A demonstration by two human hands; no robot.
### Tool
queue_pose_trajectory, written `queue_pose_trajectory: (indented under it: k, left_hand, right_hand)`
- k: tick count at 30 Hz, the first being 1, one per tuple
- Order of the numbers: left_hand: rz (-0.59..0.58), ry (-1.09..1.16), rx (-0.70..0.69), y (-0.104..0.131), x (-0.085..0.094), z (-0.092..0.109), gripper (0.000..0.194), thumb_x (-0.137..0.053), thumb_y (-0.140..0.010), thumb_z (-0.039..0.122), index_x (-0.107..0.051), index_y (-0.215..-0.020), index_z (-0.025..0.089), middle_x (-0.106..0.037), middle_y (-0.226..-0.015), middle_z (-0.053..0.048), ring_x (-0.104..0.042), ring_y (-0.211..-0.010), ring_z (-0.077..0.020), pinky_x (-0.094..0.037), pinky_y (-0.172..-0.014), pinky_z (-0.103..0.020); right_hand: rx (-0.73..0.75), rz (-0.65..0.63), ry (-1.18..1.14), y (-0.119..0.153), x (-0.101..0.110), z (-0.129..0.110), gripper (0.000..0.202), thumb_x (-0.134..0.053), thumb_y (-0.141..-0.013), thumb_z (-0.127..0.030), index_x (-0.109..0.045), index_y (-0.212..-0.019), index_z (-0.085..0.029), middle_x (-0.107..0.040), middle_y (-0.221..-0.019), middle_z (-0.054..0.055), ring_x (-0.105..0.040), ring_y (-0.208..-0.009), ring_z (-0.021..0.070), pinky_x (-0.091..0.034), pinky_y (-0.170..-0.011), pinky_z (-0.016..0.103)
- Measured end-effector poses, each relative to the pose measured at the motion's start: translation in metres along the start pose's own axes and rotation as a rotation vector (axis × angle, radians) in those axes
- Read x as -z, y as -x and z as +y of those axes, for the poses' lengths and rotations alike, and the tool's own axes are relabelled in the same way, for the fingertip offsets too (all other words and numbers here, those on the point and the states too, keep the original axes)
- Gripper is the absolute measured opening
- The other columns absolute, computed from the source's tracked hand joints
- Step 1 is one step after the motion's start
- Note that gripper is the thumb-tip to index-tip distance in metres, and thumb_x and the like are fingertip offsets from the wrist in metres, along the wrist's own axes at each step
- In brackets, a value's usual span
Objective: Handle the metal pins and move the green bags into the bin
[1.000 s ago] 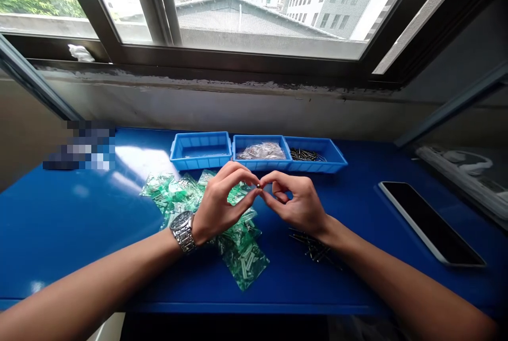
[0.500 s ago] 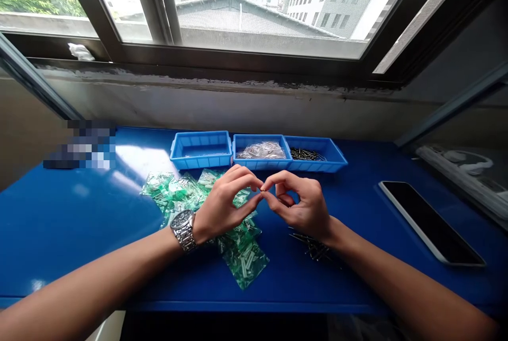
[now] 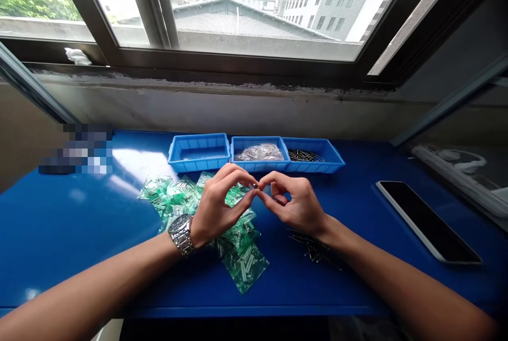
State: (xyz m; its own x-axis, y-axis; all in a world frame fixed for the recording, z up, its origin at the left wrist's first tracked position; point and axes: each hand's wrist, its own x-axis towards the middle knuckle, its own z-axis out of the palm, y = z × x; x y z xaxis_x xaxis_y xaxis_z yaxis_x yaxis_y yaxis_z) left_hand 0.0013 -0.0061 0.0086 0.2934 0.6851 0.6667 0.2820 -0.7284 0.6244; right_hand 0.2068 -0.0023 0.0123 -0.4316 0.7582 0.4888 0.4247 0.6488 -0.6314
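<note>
My left hand (image 3: 224, 198) and my right hand (image 3: 296, 201) meet at the fingertips above the blue table, each in a pinch. A tiny dark and shiny piece (image 3: 256, 187) shows between the fingertips, too small to name. Beneath and beside my left hand lie green-tinted clear bags (image 3: 246, 267) holding small pale pieces. A loose heap of thin dark metal pins (image 3: 315, 250) lies on the table under my right wrist. A metal watch (image 3: 181, 232) is on my left wrist.
Behind my hands stand a blue bin (image 3: 198, 162) with little in it, a second bin of small clear bags (image 3: 262, 153) and a third with dark pins (image 3: 305, 156). A phone (image 3: 428, 222) lies to the right. Window and wall rise behind the blue table (image 3: 79, 224).
The whole view has shifted slightly. My fingertips have parted a little at the pinch, and the small piece between them now shows. Bags, bins and pins lie as before.
</note>
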Motion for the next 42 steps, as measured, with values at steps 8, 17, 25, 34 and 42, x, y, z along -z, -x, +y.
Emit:
queue_pose_trajectory:
  k: [8,17,25,34,42]
  left_hand:
    - [-0.043,-0.007,0.053,-0.001,0.000,-0.001,0.003,-0.068,-0.097,0.020,-0.068,-0.098,0.018,-0.068,-0.093,-0.005,-0.063,-0.087,-0.0179,-0.054,-0.076,-0.033]
    - [-0.136,-0.019,0.022,0.000,-0.002,-0.002,0.003,-0.067,-0.095,0.016,-0.068,-0.097,0.017,-0.068,-0.095,-0.006,-0.061,-0.088,-0.0199,-0.053,-0.076,-0.034]
    - [-0.039,-0.056,0.028,0.000,-0.001,-0.001,0.008,-0.066,-0.097,0.017,-0.067,-0.105,0.019,-0.068,-0.099,-0.005,-0.063,-0.092,-0.0187,-0.054,-0.080,-0.034]
    - [-0.056,-0.064,0.076,0.001,-0.003,-0.004,0.018,-0.059,-0.100,0.019,-0.061,-0.118,0.019,-0.066,-0.102,-0.005,-0.060,-0.091,-0.0174,-0.051,-0.077,-0.033]
    - [-0.090,-0.037,0.093,0.002,-0.002,-0.002,0.015,-0.058,-0.100,0.017,-0.063,-0.115,0.017,-0.066,-0.100,-0.005,-0.061,-0.091,-0.0172,-0.051,-0.081,-0.034]
  right_hand:
    - [0.019,0.136,0.033,0.001,0.003,-0.005,0.004,-0.069,-0.090,-0.023,-0.067,-0.091,-0.019,-0.040,-0.057,-0.009,-0.038,-0.047,0.0071,-0.035,-0.049,0.022]
    - [0.080,0.102,0.022,0.000,0.005,-0.008,0.004,-0.068,-0.090,-0.020,-0.066,-0.092,-0.019,-0.040,-0.059,-0.009,-0.037,-0.046,0.0062,-0.035,-0.048,0.021]
    - [0.057,-0.052,0.087,-0.006,0.015,0.003,0.006,-0.066,-0.092,-0.023,-0.069,-0.094,-0.018,-0.039,-0.057,-0.009,-0.040,-0.048,0.0073,-0.037,-0.050,0.023]
    - [-0.140,0.175,0.485,-0.022,0.087,0.039,0.011,-0.069,-0.092,-0.029,-0.072,-0.089,-0.019,-0.042,-0.054,-0.007,-0.041,-0.048,0.0102,-0.037,-0.054,0.028]
    - [-0.260,-0.102,0.422,-0.021,0.100,0.041,0.017,-0.071,-0.091,-0.036,-0.075,-0.089,-0.020,-0.052,-0.052,-0.005,-0.045,-0.045,0.0097,-0.033,-0.046,0.026]
